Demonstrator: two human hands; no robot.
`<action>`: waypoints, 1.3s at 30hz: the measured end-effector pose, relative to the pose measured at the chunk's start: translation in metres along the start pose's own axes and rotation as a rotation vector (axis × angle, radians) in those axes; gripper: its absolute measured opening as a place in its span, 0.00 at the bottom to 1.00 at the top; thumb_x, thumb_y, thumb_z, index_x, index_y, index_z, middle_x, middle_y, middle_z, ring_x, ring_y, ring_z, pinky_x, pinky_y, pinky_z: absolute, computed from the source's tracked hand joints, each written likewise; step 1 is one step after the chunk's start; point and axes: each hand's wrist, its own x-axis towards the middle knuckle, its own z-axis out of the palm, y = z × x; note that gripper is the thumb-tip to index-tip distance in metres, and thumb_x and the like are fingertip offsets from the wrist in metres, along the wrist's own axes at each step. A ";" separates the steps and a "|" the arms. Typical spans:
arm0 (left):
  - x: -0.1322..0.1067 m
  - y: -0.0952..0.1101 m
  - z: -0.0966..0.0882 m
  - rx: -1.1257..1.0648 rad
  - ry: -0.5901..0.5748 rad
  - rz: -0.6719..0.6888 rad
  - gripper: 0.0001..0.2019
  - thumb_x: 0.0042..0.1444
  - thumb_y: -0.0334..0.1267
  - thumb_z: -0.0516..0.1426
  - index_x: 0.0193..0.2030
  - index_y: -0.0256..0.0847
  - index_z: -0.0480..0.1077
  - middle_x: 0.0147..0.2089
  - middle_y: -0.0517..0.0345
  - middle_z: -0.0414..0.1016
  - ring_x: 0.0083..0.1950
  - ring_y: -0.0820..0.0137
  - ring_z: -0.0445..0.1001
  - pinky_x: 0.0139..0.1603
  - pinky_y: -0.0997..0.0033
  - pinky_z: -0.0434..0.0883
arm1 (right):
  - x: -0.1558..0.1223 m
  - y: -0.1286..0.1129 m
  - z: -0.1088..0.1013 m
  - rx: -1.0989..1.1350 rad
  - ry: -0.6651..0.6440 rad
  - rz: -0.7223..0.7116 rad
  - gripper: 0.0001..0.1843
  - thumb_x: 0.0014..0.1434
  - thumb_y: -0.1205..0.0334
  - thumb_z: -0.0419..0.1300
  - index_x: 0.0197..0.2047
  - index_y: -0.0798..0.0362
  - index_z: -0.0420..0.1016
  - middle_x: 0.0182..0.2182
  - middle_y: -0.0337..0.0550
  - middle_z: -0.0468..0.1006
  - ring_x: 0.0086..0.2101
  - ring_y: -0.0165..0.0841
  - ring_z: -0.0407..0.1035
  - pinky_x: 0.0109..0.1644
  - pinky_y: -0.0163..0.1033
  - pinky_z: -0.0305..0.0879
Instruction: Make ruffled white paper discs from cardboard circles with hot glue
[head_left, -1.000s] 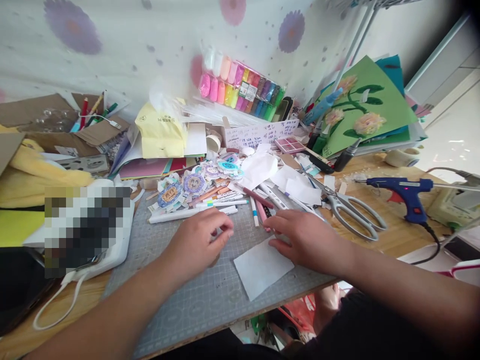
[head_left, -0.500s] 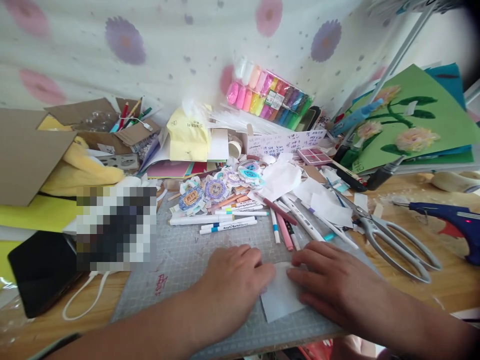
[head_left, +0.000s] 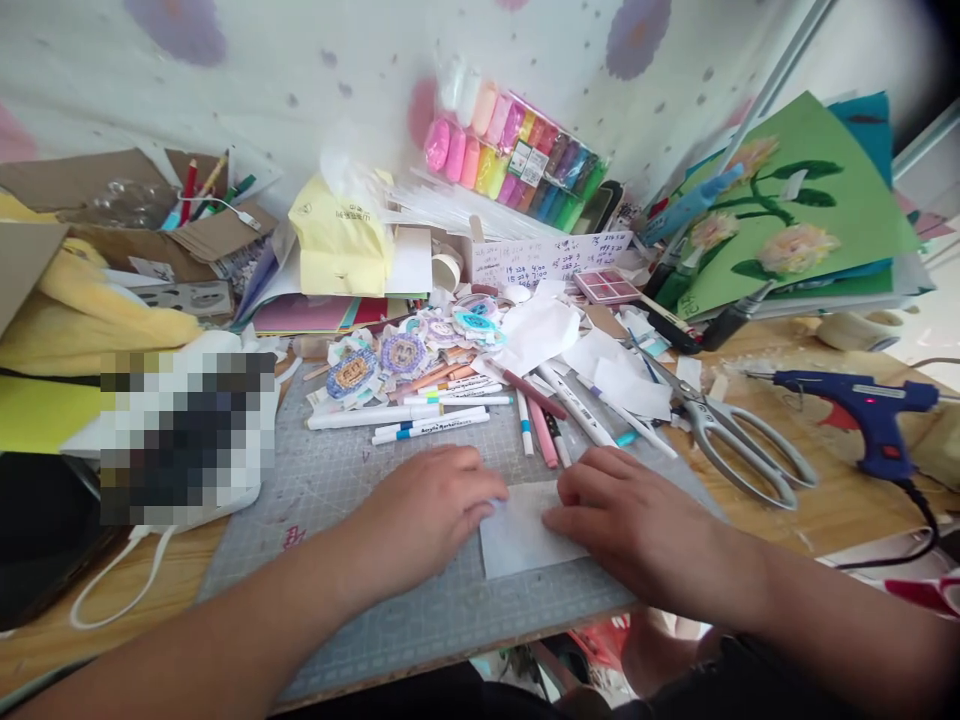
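A small white sheet of paper (head_left: 519,535) lies flat on the grey cutting mat (head_left: 352,490) near the table's front edge. My left hand (head_left: 431,510) rests on the mat with its fingertips on the paper's left edge, fingers lying flat. My right hand (head_left: 626,520) lies on the paper's right side, fingers stretched out and pressing it down. Neither hand grips anything. Just beyond the hands lies a row of markers (head_left: 427,418) and pens.
Large grey scissors (head_left: 739,440) lie right of the mat. A blue glue gun (head_left: 862,405) sits at the right, its cord trailing off the edge. Stickers (head_left: 401,352), paper scraps, a clay pack (head_left: 510,165), a green flower card (head_left: 787,210) and cardboard boxes (head_left: 112,215) crowd the back.
The left hand came from the markers down to the paper, and both hands now press it flat. The paper has turned squarer to the table edge. The camera view shifted.
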 end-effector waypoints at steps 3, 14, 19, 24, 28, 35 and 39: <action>-0.001 -0.012 -0.015 -0.054 0.138 -0.150 0.11 0.61 0.34 0.48 0.42 0.44 0.71 0.41 0.58 0.73 0.43 0.67 0.70 0.43 0.67 0.65 | -0.004 0.013 -0.017 0.097 0.036 0.054 0.13 0.60 0.71 0.52 0.40 0.51 0.76 0.37 0.46 0.72 0.38 0.36 0.64 0.42 0.42 0.62; -0.005 -0.025 -0.026 0.023 0.021 -0.128 0.08 0.54 0.40 0.56 0.40 0.46 0.72 0.44 0.57 0.71 0.43 0.63 0.70 0.45 0.63 0.65 | -0.034 0.039 -0.041 -0.021 -0.256 0.285 0.17 0.51 0.60 0.65 0.46 0.49 0.75 0.42 0.48 0.74 0.43 0.43 0.68 0.48 0.49 0.64; -0.002 -0.006 -0.013 -0.009 0.080 -0.020 0.12 0.58 0.40 0.55 0.48 0.47 0.70 0.50 0.55 0.70 0.51 0.62 0.68 0.51 0.62 0.64 | -0.031 0.033 -0.040 -0.009 -0.254 0.291 0.14 0.51 0.63 0.64 0.44 0.51 0.74 0.42 0.47 0.73 0.44 0.43 0.67 0.49 0.48 0.63; -0.004 0.009 0.002 -0.008 -0.014 0.091 0.18 0.54 0.34 0.59 0.52 0.53 0.69 0.51 0.58 0.70 0.51 0.62 0.67 0.51 0.60 0.64 | -0.033 0.030 -0.040 0.029 -0.200 0.365 0.16 0.45 0.70 0.65 0.40 0.53 0.71 0.40 0.45 0.74 0.42 0.41 0.67 0.45 0.44 0.63; -0.004 0.008 0.006 0.000 -0.030 0.094 0.14 0.55 0.34 0.58 0.48 0.50 0.71 0.47 0.57 0.71 0.48 0.62 0.68 0.48 0.62 0.65 | -0.032 0.026 -0.045 0.274 -0.122 0.433 0.05 0.51 0.71 0.61 0.30 0.52 0.69 0.29 0.38 0.74 0.32 0.32 0.67 0.37 0.36 0.62; 0.000 0.007 0.004 -0.019 -0.018 0.124 0.07 0.55 0.33 0.58 0.41 0.46 0.73 0.45 0.57 0.70 0.46 0.64 0.67 0.46 0.65 0.64 | 0.008 0.008 -0.024 0.766 0.026 0.506 0.03 0.55 0.66 0.58 0.34 0.54 0.73 0.26 0.36 0.71 0.28 0.28 0.64 0.32 0.33 0.60; -0.001 0.008 0.003 -0.022 -0.023 0.114 0.07 0.53 0.33 0.59 0.40 0.43 0.72 0.45 0.57 0.72 0.46 0.64 0.67 0.47 0.63 0.64 | 0.026 0.001 -0.006 0.585 -0.021 0.559 0.03 0.51 0.68 0.59 0.31 0.53 0.73 0.23 0.34 0.70 0.26 0.28 0.63 0.28 0.32 0.56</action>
